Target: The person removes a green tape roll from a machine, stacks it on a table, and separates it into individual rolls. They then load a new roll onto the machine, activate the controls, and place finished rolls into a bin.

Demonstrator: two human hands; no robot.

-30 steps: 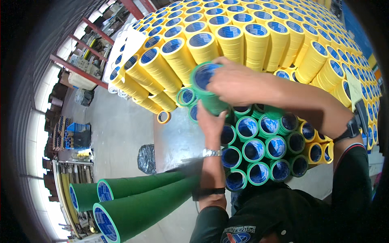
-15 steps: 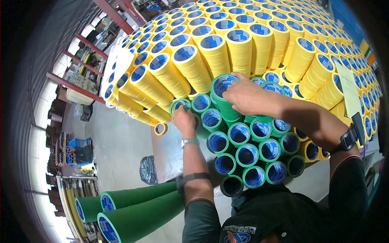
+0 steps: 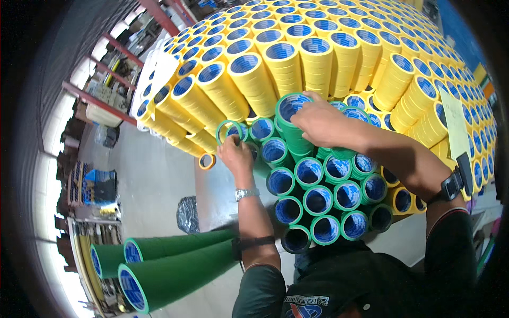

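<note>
My right hand [image 3: 317, 123] grips the top of a green tape stack [image 3: 295, 123] that stands taller than the green stacks [image 3: 318, 199] around it. Lower left of it, my left hand [image 3: 236, 153] pinches a single green tape roll [image 3: 229, 130] against a short green stack. Both hands work at the seam between the green stacks and the yellow tape stacks [image 3: 318, 58] behind them. A watch is on my left wrist and a black band on my right wrist.
Yellow stacks fill the whole far and right side. Two long green tubes [image 3: 175, 265] lie at lower left. A loose yellow roll [image 3: 207, 161] lies on the grey floor beside a dark bag [image 3: 187, 214]. Red shelving [image 3: 106, 100] stands at the far left.
My left hand rose from under the tall green stack to the single roll on the left. My right hand stays on the tall stack, which now stands among the others.
</note>
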